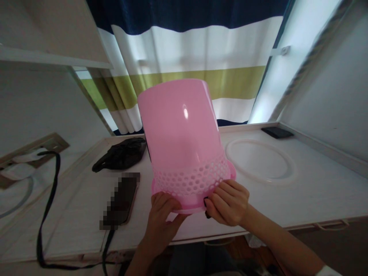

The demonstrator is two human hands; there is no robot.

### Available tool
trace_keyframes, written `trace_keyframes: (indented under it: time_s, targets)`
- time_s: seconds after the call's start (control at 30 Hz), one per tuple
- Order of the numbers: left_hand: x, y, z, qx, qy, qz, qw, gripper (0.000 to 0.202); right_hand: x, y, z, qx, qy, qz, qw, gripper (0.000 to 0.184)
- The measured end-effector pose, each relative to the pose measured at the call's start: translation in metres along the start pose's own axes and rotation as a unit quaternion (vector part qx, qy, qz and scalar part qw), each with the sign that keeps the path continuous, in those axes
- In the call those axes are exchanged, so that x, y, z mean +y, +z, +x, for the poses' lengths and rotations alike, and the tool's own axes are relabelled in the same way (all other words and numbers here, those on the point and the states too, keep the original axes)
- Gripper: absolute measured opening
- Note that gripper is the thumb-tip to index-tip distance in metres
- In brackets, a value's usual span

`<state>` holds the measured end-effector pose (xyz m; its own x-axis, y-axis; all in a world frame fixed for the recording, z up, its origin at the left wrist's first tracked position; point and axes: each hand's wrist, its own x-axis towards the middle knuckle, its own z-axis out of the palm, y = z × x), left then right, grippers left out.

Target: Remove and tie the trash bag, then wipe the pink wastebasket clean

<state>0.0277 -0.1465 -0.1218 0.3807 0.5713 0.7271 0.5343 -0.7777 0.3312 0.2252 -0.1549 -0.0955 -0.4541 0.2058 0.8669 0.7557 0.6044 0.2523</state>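
Observation:
A pink plastic basket [181,134] is held upside down and tilted over the front of the white desk [316,191], its perforated band and rim at the bottom. My left hand [162,218] grips the rim from below, fingers curled on its edge. My right hand [228,202] pinches the rim at the right, with a small dark thing showing between its fingers that I cannot make out.
A white ring lid [260,160] lies to the right on the desk. A black bag [122,154] and a phone [120,203] lie to the left, with a black cable [47,199] trailing off the edge. A dark flat item [277,132] sits near the striped curtain [201,57].

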Motion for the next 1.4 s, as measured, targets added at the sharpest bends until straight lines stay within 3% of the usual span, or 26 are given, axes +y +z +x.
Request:
trace_keyframes:
  time_s: [0.23, 0.43, 0.53, 0.6, 0.67, 0.77, 0.87, 1.1, 1.4]
  targets:
    - [-0.032, -0.019, -0.01, -0.03, -0.002, -0.078, 0.996, 0.022, 0.035, -0.009, -0.02, -0.011, 0.006, 0.069, 0.998, 0.02]
    - [-0.035, -0.029, -0.007, -0.094, -0.019, -0.084, 0.992, 0.018, 0.04, -0.004, -0.034, -0.031, -0.004, 0.082, 0.996, 0.023]
    - [-0.031, -0.037, -0.005, -0.133, -0.037, -0.129, 0.982, 0.034, 0.036, -0.002, -0.037, -0.033, 0.01, 0.07, 0.997, 0.026]
    - [-0.022, -0.041, -0.001, -0.111, -0.058, -0.107, 0.986, 0.037, 0.032, -0.002, -0.038, -0.04, 0.014, 0.061, 0.997, 0.026]
    - [-0.008, -0.041, 0.005, -0.057, -0.07, -0.043, 0.995, 0.024, 0.027, -0.002, -0.037, -0.045, 0.008, 0.05, 0.998, 0.025]
    - [0.018, -0.035, 0.016, 0.007, -0.034, 0.021, 0.999, 0.018, 0.02, -0.002, -0.034, -0.055, 0.002, 0.032, 0.998, 0.025]
    - [0.035, -0.026, 0.024, 0.038, 0.015, 0.091, 0.995, 0.018, 0.014, -0.002, -0.031, -0.066, 0.0, 0.025, 0.998, 0.026]
    - [0.029, -0.011, 0.028, 0.02, 0.025, 0.167, 0.985, 0.013, 0.008, -0.001, -0.029, -0.06, 0.009, 0.031, 0.998, 0.027]
    - [0.029, -0.01, 0.029, 0.014, 0.053, 0.21, 0.976, 0.006, 0.004, 0.0, -0.032, -0.051, 0.009, 0.052, 0.997, 0.026]
